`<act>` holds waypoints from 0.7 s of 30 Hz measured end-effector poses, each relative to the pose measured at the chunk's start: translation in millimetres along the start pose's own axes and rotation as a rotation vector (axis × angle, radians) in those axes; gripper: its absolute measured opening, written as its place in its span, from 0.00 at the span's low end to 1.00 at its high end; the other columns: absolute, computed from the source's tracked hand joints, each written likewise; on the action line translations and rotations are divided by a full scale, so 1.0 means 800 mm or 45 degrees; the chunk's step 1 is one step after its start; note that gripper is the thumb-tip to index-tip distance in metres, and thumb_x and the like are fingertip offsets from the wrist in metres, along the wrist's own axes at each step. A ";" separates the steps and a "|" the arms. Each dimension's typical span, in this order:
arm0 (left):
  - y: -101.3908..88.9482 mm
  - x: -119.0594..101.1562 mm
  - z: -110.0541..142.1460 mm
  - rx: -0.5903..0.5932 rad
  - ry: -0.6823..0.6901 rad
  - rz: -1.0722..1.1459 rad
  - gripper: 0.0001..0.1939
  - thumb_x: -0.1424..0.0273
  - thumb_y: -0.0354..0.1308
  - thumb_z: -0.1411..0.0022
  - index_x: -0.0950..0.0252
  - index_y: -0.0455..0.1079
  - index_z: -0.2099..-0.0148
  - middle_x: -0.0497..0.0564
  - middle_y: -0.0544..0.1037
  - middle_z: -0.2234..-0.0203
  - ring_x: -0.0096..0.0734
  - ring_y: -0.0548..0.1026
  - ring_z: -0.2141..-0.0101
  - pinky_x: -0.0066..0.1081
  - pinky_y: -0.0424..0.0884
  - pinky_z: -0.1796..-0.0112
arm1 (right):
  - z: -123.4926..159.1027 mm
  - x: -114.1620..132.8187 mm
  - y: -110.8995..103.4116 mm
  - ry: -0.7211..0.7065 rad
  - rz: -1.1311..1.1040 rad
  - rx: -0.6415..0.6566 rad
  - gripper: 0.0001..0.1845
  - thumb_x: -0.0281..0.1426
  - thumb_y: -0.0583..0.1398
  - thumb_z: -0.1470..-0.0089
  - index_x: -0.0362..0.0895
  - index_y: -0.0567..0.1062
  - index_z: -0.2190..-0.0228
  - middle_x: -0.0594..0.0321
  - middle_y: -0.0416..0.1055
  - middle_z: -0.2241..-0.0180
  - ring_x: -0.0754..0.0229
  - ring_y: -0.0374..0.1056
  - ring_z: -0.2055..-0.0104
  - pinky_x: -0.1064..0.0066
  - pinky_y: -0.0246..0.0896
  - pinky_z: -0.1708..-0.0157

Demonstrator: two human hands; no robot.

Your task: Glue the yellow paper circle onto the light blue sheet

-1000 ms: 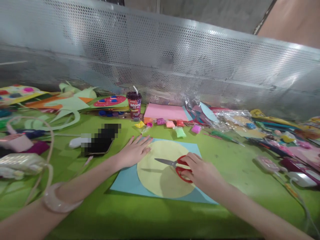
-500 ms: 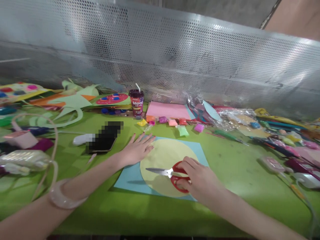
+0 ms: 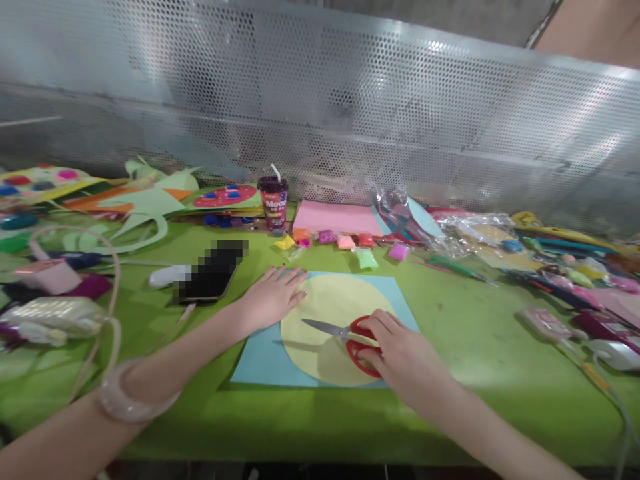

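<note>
A pale yellow paper circle (image 3: 327, 313) lies on a light blue sheet (image 3: 260, 363) on the green table (image 3: 465, 333). My left hand (image 3: 273, 297) rests flat with fingers spread on the left edge of the circle and the blue sheet. My right hand (image 3: 395, 353) is closed round the red handles of a pair of scissors (image 3: 345, 331). The closed blades point left over the yellow circle.
A dark phone (image 3: 207, 277) lies left of the paper. A purple cup (image 3: 273, 203), a pink sheet (image 3: 336, 219) and small coloured clay packets (image 3: 345, 241) stand behind. Plastic bags and pens (image 3: 505, 250) crowd the right, paper cut-outs (image 3: 135, 203) and a bag (image 3: 50, 313) the left. A perforated metal screen (image 3: 350, 113) walls the back.
My right hand has shifted the scissors slightly over the circle, first nearer then back a little. My left hand has stayed flat on the paper.
</note>
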State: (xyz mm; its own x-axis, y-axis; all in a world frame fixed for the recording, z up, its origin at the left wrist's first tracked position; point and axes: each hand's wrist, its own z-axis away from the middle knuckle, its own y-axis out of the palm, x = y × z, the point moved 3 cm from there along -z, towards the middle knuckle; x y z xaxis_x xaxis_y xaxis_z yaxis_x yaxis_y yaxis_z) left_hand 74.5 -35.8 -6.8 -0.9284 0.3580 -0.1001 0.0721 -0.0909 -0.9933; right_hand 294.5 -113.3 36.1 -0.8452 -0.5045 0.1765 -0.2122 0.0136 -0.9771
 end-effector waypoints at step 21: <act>-0.016 -0.095 0.071 0.411 0.220 -0.005 0.54 0.36 0.47 0.56 0.64 0.42 0.35 0.65 0.46 0.38 0.65 0.47 0.42 0.55 0.55 0.48 | 0.066 -0.068 -0.022 0.085 0.087 -0.890 0.11 0.33 0.54 0.45 0.47 0.63 0.58 0.58 0.68 0.63 0.59 0.68 0.63 0.68 0.65 0.65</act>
State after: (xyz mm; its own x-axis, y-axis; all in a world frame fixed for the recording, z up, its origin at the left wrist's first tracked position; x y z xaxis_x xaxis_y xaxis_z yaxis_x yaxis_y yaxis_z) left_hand 123.6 -114.7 16.8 -0.8509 0.5084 -0.1324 -0.0756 -0.3679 -0.9268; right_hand 370.5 -131.8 37.2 -0.8913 -0.4292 0.1465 -0.4044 0.6060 -0.6850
